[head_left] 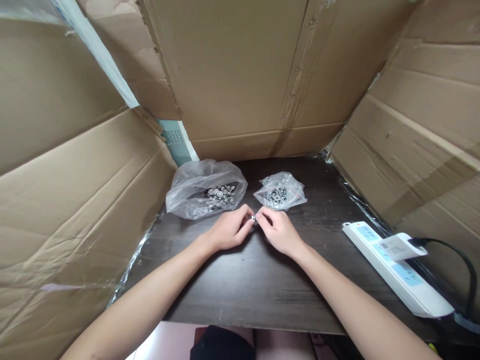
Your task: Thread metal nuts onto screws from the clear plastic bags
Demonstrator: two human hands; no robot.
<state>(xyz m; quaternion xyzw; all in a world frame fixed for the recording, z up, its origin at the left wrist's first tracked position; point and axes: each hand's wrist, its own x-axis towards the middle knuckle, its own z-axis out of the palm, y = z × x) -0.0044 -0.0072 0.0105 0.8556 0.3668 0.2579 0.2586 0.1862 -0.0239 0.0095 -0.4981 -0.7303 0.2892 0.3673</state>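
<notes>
My left hand point(233, 227) and my right hand point(278, 228) meet over the middle of the dark table. Between their fingertips is a small shiny metal piece point(253, 217), too small to name. My left fingers are pinched on it. The right thumb and fingers are also closed against its other side; whether they grip a separate part is hidden. Just beyond my left hand lies an open clear plastic bag point(183, 192) of round, button-like metal pieces point(221, 194). Behind my right hand sits a smaller zip bag point(296, 196) holding small metal parts point(278, 195).
Cardboard walls point(240, 75) enclose the dark table point(217, 280) at the back and on both sides. On the right lies a white power strip point(397, 270) with a white adapter point(401, 247) and a black cable point(461, 255). The table's front edge is close to my lap.
</notes>
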